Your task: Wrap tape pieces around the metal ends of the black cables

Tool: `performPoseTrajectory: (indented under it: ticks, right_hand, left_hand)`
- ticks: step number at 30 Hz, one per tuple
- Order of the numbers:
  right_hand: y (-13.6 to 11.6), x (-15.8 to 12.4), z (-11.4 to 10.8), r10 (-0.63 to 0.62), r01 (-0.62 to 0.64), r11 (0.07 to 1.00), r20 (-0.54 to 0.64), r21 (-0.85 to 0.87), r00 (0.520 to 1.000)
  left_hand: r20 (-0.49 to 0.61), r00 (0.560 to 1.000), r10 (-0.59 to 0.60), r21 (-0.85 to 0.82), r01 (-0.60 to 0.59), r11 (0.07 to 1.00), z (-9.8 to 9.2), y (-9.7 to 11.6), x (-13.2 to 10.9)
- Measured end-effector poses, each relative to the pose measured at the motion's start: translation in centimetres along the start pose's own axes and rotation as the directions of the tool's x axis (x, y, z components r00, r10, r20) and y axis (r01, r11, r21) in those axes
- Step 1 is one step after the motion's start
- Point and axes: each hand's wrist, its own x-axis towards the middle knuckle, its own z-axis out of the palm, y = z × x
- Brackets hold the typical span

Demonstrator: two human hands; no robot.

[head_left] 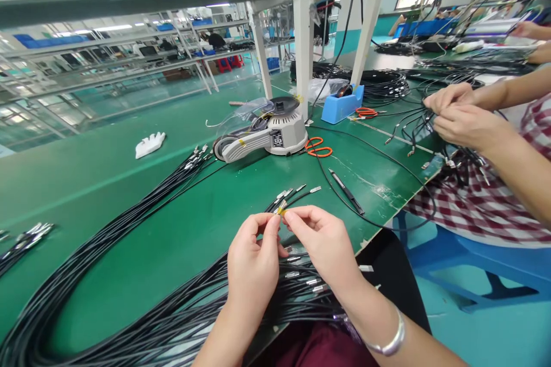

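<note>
My left hand [253,261] and my right hand [323,243] meet at the table's front edge, thumbs and forefingers pinched close together. Between the fingertips is a small piece of yellow tape [282,211] at the metal connector of a black cable. The left fingers grip the cable end; those of the right pinch the tape. How far the tape wraps round is hidden by the fingers. Just beyond them lie other cable ends with silver connectors [315,190]. A thick bundle of black cables [189,298] runs under both wrists and curves away to the left.
A round tape dispenser [286,132] stands ahead, orange-handled scissors [319,148] beside it. A black utility knife [346,191] lies right of my hands. Further off are a blue tape holder [342,106] and a white glove [150,145]. At right, a co-worker's hands [467,117] handle cables.
</note>
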Motion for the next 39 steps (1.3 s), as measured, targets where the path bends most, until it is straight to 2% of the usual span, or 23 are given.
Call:
performPoseTrajectory:
  ticks: [6,13,18,25,39]
  right_hand:
    - [-0.02,-0.11,0.11,-0.059,0.057,0.995,-0.024,-0.077,0.998]
    - [-0.07,0.19,0.18,-0.018,0.018,1.000,0.019,-0.017,1.000]
    - [-0.42,0.16,0.39,0.001,-0.002,1.000,0.041,0.030,0.999]
    - [-0.71,-0.05,0.55,0.005,-0.009,0.998,0.052,0.066,0.999]
    - [-0.65,-0.07,0.62,0.000,-0.030,0.980,0.154,0.195,0.988]
  left_hand:
    - [0.015,0.999,-0.037,-0.037,0.038,0.999,-0.06,-0.08,-0.03]
    - [0.124,0.986,-0.111,-0.295,0.144,0.945,-0.20,-0.05,-0.03]
    - [0.169,0.977,-0.131,-0.391,0.188,0.901,-0.27,0.12,0.08]
    - [0.188,0.970,-0.156,-0.459,0.227,0.859,-0.33,0.17,0.19]
    - [0.364,0.920,-0.144,-0.569,0.343,0.748,-0.86,0.10,0.36]
